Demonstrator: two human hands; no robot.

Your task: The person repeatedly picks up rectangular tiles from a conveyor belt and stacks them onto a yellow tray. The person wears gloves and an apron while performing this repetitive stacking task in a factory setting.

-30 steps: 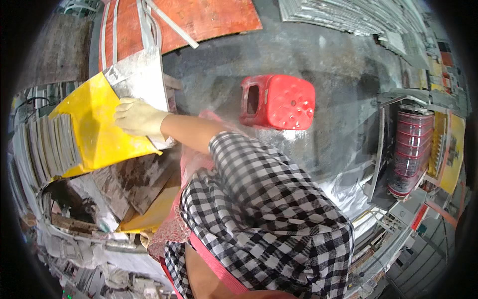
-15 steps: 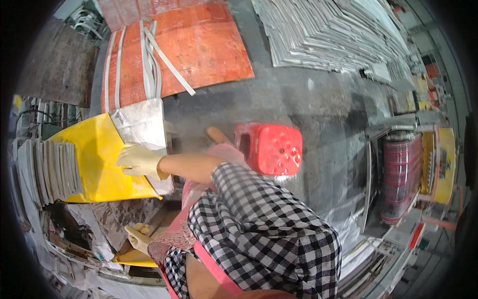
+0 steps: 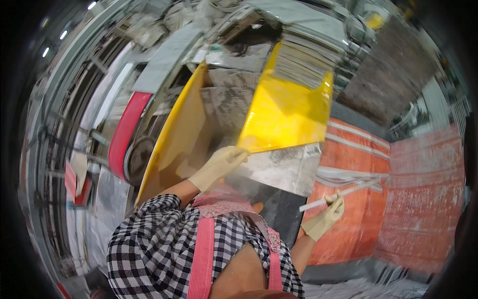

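Observation:
My left hand (image 3: 221,164), in a cream rubber glove, has its fingers closed on the near left corner of a glossy yellow sheet (image 3: 284,117). A stack of thin pale strips (image 3: 304,62) lies on the sheet's far end. Below its near edge extends a dull silver plate (image 3: 289,172). My right hand (image 3: 328,218), gloved alike, is out to the right over an orange board (image 3: 343,244). Its thumb and fingers close on a flat white strip (image 3: 312,205), whose one end juts out to the left. More white strips (image 3: 354,134) lie across the board.
Another yellow panel (image 3: 172,139) stands tilted at the left, beside a machine with a red curved guard (image 3: 127,137). A dark brown board (image 3: 388,74) is at the far right. A faded reddish board (image 3: 423,199) adjoins the orange one. Grey floor (image 3: 274,209) shows in front.
My view has swung left, and the red stool has left it. My right hand has gone from the yellow sheet to the white strip; my left hand has come to the sheet's corner.

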